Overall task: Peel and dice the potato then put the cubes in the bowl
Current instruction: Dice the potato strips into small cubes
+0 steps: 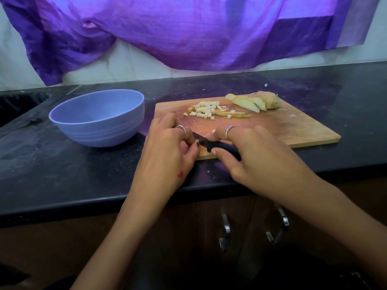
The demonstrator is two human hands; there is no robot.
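Fingers of the right hand (249, 151) curl around the black handle of a knife (211, 144); the left hand (167, 147) pinches a small potato bit against the blade at the near edge of the wooden cutting board (293, 130). Diced cubes (204, 110) and uncut potato slices (253, 102) lie farther back; the blue bowl (98, 118) sits left on the desk (62, 170). Best to keep fingertips tucked behind the blade and cut in short, even strokes

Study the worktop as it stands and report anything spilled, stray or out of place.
Two small pale bits lie off the cutting board on the dark counter near its front edge, below the knife. Another white speck sits behind the board. The diced cubes are on the board, none visible in the bowl.
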